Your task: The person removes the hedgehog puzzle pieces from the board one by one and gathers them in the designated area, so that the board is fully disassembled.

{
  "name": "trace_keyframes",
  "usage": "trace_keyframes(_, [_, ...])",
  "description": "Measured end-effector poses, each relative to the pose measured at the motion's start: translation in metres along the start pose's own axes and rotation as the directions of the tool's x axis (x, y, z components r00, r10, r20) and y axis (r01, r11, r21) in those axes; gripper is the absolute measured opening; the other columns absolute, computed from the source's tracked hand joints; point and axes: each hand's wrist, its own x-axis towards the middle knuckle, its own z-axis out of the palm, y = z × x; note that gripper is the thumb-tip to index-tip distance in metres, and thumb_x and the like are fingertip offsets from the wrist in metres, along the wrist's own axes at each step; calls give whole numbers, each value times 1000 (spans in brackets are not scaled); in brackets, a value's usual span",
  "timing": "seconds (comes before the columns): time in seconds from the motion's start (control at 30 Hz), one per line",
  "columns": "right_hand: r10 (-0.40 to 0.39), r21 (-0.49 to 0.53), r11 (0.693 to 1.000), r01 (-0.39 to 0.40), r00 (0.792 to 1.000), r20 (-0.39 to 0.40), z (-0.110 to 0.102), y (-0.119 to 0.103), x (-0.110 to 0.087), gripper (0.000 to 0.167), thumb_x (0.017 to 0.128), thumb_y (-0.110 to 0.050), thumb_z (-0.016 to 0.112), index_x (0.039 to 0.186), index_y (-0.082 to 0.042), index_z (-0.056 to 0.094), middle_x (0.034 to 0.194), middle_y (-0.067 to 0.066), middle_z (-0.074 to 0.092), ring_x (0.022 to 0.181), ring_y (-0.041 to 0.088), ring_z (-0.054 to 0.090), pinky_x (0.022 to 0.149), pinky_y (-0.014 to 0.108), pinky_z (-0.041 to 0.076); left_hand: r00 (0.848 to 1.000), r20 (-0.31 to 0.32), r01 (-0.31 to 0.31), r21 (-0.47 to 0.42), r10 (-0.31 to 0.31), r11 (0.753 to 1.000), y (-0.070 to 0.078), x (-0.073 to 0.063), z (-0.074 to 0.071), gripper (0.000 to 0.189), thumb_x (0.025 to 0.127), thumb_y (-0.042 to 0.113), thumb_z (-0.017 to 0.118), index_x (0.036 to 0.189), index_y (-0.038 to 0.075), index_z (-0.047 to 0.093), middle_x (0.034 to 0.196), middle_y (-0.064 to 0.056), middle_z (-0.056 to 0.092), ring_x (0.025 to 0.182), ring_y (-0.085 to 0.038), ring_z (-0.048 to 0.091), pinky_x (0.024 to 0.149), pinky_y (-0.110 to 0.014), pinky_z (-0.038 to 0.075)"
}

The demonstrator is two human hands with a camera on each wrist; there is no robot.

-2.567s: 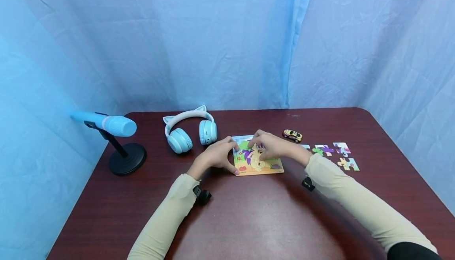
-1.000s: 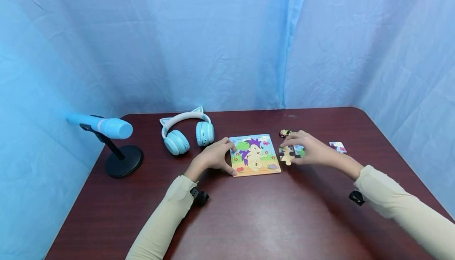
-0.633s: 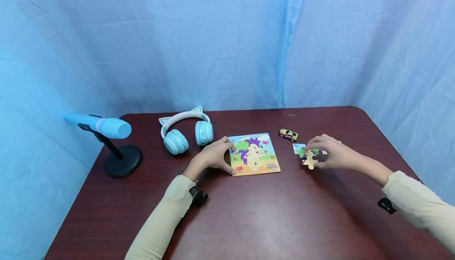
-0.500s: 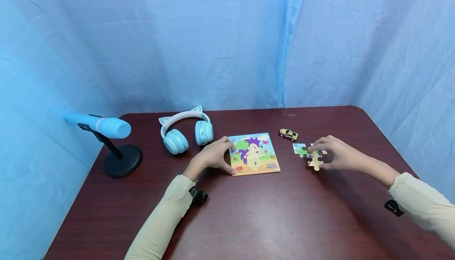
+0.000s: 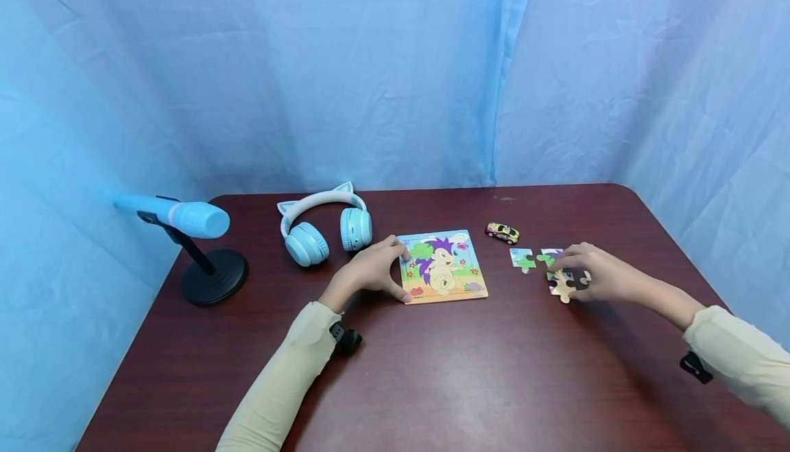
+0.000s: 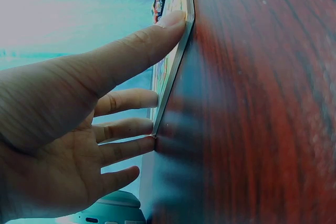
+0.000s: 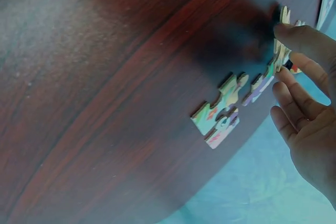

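Note:
My left hand (image 5: 373, 268) rests against the left edge of a flat hedgehog puzzle board (image 5: 453, 270). In the left wrist view its fingers are straight and the thumb tip lies on the board's edge. My right hand (image 5: 601, 275) pinches a cream and purple puzzle piece (image 5: 562, 289) between thumb and fingers, right of the board. In the right wrist view that piece (image 7: 282, 43) stands edge-on to the camera, close to the tabletop. Loose pieces lie around it: a blue and green piece (image 5: 522, 258), a green and purple piece (image 5: 548, 256), and others partly hidden by my hand.
A yellow toy car (image 5: 503, 233) sits behind the loose pieces. Blue cat-ear headphones (image 5: 356, 228) stand behind my left hand. At the far left a blue microphone (image 5: 200, 219) is held on a black stand (image 5: 214, 278). Blue curtains (image 5: 382, 75) surround the brown table (image 5: 432, 383).
My right hand has left the board and moved right with the puzzle piece, past the blue and green piece, to the loose pieces. My left hand has stayed at the board's edge.

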Motion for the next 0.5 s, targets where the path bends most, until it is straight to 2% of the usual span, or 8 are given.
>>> trace_keyframes(0.13, [8, 1, 1000, -8, 1000, 3, 3, 4, -1, 46, 67, -3, 91, 110, -14, 77, 113, 7, 69, 106, 33, 59, 79, 47, 52, 1000, 2, 1, 3, -1, 1000, 0, 1, 0, 73, 73, 46, 91, 129, 9, 62, 127, -9, 53, 107, -21, 56, 94, -38, 52])
trace_keyframes(0.3, [-19, -18, 1000, 19, 1000, -14, 4, 7, -2, 46, 67, 0, 90, 109, -14, 78, 111, 5, 69, 104, 31, 60, 78, 46, 52, 1000, 5, 8, 0, -8, 1000, 1, 1, 0, 74, 73, 46, 92, 130, 10, 62, 129, -8, 53, 111, -22, 56, 96, -40, 52])
trace_keyframes(0.5, [-25, 4, 1000, 25, 1000, -8, 5, 10, -4, 46, 67, 3, 88, 109, -12, 77, 114, 9, 69, 109, 38, 60, 80, 51, 53, 1000, 7, 6, -6, -6, 1000, 1, 0, -1, 73, 74, 46, 91, 130, 9, 61, 130, -9, 53, 110, -22, 56, 96, -40, 52])
